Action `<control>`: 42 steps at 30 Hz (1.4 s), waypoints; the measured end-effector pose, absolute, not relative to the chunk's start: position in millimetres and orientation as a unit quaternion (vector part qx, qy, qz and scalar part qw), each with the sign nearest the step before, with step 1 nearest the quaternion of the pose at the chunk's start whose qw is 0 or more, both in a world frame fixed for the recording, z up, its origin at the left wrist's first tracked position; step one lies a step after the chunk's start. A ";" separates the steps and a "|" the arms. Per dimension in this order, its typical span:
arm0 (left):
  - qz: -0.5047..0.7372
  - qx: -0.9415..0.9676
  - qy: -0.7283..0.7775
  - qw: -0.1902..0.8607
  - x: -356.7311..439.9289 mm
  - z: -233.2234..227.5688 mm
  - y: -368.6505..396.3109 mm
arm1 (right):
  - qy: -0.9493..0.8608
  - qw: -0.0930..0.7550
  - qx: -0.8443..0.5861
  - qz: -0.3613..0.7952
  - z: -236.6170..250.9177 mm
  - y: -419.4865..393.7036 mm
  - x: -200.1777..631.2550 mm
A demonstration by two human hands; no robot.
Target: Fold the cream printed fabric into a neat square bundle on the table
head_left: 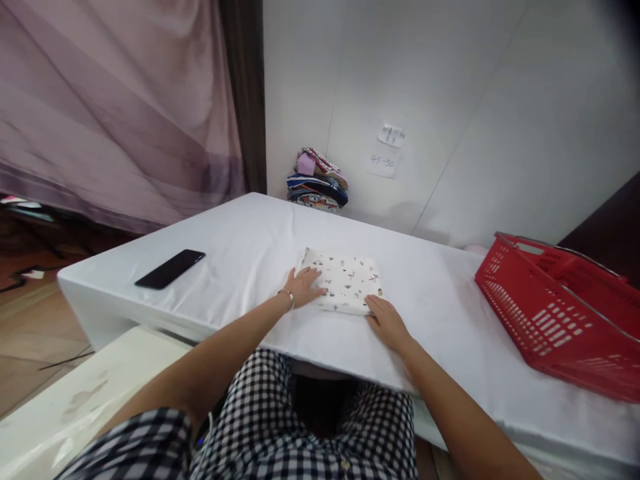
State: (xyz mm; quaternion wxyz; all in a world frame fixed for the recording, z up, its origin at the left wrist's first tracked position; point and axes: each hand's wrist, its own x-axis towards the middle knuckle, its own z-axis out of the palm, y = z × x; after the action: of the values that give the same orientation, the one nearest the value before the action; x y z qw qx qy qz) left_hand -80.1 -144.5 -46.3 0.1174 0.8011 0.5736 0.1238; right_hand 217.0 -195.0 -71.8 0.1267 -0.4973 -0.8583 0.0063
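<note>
While two bare forearms reached out over a checked garment, both hands lay on one folded cloth [347,281], white with small printed figures, near the front middle of the white tabletop [240,233]. Left hand [303,287], a bracelet at its wrist, rested flat with fingers spread on the cloth's left edge. Right hand [386,321] pressed its fingers, held together, on the near right corner; neither grip pinched anything. One black phone [170,269] lay well apart to the left. One red basket [560,313] stood at the right. Farther back, one pile of folded fabrics [317,181] sat by the wall, beside two paper notes [386,151]; the lower read "45-50", the upper was too small to read.
</note>
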 end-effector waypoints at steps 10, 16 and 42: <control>0.148 0.821 0.552 0.005 -108.5 -64.7 -196.5 | -0.844 0.005 -0.532 -0.073 -52.2 -182.1 189.6; 0.152 0.814 0.560 -0.019 -101.2 -62.2 -190.9 | -0.829 0.017 -0.553 -0.082 -30.3 -188.8 191.4; 0.466 0.502 0.618 0.385 -76.7 37.9 -88.0 | -0.537 0.506 -0.598 0.313 44.7 -118.6 246.3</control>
State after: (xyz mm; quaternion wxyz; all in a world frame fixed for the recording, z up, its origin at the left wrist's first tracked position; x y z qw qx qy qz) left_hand -76.7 -88.0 37.9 0.3855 0.5018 0.6183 0.4661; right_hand 246.3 -118.6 44.7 0.5058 -0.5980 -0.5373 0.3127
